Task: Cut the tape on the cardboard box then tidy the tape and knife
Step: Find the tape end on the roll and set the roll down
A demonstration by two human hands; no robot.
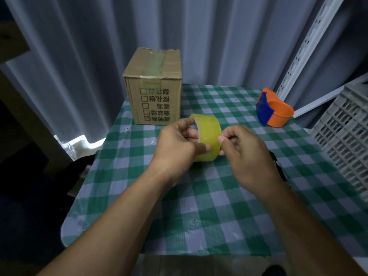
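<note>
- The left hand (pixel 177 142) has its grip closed on a glossy, translucent yellow roll of packing tape (pixel 207 136), fingers hooked through the core and thumb pressed on the lower outer face.
- The right hand (pixel 239 144) pinches narrowly at the roll's right edge, thumb and forefinger tips (pixel 221 139) meeting on the smooth band.
- The roll stands on edge, held just above the counter (pixel 199 206), near its middle; I cannot tell whether its lower rim touches the cloth.
- The counter wears a green-and-white checked cloth, slightly wrinkled, with rounded front corners; open cloth lies in front of the hands.
- Just behind the roll stands a matte brown cardboard box (pixel 154 86), cube-like, with a clear tape strip (pixel 157 62) running along its top seam and down the front, black printed characters below.
- At the far right corner, well apart, sits a curved orange plastic tape cutter with a blue guard (pixel 273 107).
- A grey lattice plastic crate (pixel 346 136) crowds the right edge; pale pleated curtains (pixel 79 56) hang behind.
</note>
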